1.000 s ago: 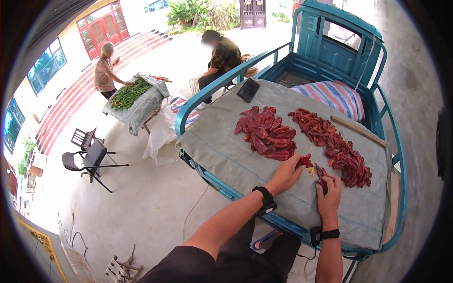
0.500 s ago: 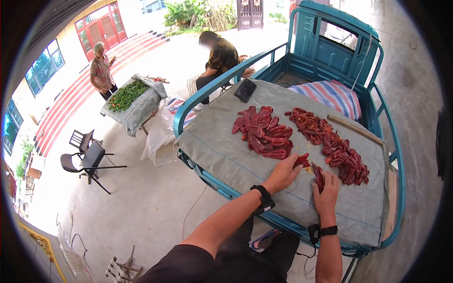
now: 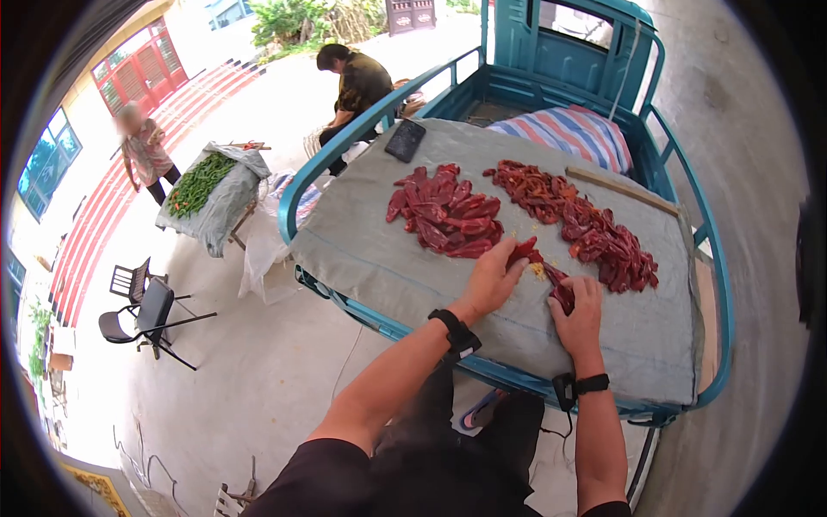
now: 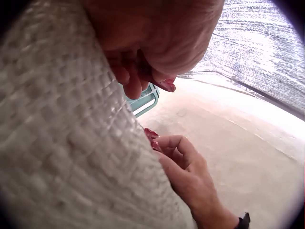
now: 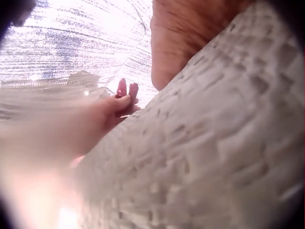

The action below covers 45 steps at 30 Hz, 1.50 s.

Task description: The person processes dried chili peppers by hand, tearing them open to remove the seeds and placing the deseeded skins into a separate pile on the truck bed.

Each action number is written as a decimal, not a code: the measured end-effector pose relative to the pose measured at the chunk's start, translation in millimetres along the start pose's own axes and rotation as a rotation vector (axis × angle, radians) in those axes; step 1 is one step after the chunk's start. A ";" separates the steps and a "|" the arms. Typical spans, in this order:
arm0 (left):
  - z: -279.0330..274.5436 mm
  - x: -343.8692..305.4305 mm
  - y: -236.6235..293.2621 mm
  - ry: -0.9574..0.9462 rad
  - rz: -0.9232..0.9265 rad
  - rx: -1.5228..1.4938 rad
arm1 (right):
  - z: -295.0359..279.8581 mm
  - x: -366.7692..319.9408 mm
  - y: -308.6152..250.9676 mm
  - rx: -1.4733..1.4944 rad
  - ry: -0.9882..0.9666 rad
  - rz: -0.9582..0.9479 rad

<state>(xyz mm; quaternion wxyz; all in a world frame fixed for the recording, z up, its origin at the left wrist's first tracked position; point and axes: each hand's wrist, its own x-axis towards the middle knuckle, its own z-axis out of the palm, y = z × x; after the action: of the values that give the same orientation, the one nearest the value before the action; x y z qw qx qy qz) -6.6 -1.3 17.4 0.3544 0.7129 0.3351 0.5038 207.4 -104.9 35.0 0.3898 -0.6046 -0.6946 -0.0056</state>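
In the head view my left hand (image 3: 491,283) pinches a red pepper (image 3: 522,251) above the grey woven sheet (image 3: 362,258). Two red pepper ends (image 5: 123,88) stick out past its thumb in the right wrist view. To its right, my right hand (image 3: 579,317) grips a darker red pepper (image 3: 562,295), its fingers curled over the top; the pepper's tip points toward the left hand's pepper. Small yellow seeds (image 3: 539,271) lie between the hands. Beyond the left hand is a heap of whole red peppers (image 3: 444,215); beyond the right is a longer row of opened, flattened ones (image 3: 594,233).
The sheet covers a blue cargo bed with a rail (image 3: 379,108). A phone (image 3: 405,140), wooden strip (image 3: 622,190) and striped bag (image 3: 568,138) lie farther back. At left are green peppers (image 3: 202,183) on a covered table, a standing person (image 3: 146,151), a seated person (image 3: 357,86) and chairs (image 3: 155,306).
The head view has shifted, so the cart sits farther left and higher. Both hands keep hold of their peppers, whose ends are now closer together. The standing person has stepped back from the green peppers.
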 end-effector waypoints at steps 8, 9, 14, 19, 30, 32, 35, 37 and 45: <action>-59.4 47.0 39.3 0.264 0.045 0.411 | 1.1 0.2 2.5 0.033 0.045 0.008; -69.3 53.2 34.5 0.279 0.017 0.479 | 1.0 -0.8 3.2 0.040 0.048 0.016; -108.8 72.1 17.1 0.272 -0.060 0.862 | 0.3 -0.2 4.7 0.047 0.055 0.027; -107.4 71.5 11.2 0.340 0.135 0.996 | 1.5 -1.2 10.7 0.081 0.101 0.041; 1.5 27.1 49.7 -0.176 0.101 0.378 | 1.1 0.6 15.3 0.241 0.194 0.090; 16.3 21.3 47.8 -0.235 0.123 0.365 | 6.6 -1.5 23.8 0.309 0.244 0.135; 29.9 11.5 50.0 -0.337 0.156 0.377 | 7.9 -2.4 28.9 0.241 0.222 0.189; 33.6 7.8 52.1 -0.402 0.240 0.360 | 8.5 -0.9 28.8 0.185 0.196 0.197; 36.1 1.5 43.4 -0.496 0.271 0.518 | 9.3 -2.1 31.6 0.332 0.250 0.266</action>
<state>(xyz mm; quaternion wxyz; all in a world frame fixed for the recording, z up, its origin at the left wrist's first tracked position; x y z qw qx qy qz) 33.5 -28.8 46.0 0.1631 0.9170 0.2579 0.2570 229.0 -93.7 12.7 0.5640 -0.6131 -0.5466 0.0854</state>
